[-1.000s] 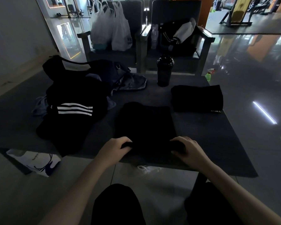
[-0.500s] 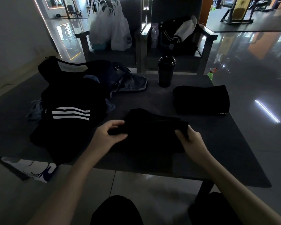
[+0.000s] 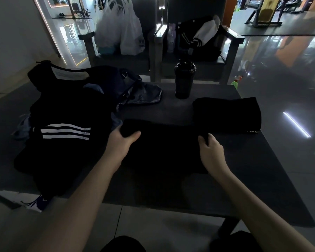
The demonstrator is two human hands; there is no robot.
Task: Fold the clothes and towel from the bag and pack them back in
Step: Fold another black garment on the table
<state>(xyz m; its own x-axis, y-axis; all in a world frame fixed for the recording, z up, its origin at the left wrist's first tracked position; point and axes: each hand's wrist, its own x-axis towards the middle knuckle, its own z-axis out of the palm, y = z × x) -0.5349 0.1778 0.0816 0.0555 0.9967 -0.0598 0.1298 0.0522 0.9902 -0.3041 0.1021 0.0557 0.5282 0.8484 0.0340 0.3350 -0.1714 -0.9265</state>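
Black garment [image 3: 164, 148] on table, both hands pinching its far corners.

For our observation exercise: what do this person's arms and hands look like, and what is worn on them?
The left forearm and right forearm are bare, with no sleeve in view. The left hand and right hand show no glove, watch, bracelet or ring, as far as the dim picture tells.

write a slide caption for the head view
Left hand and right hand grip a black garment on the table beside a folded cloth and a striped top.
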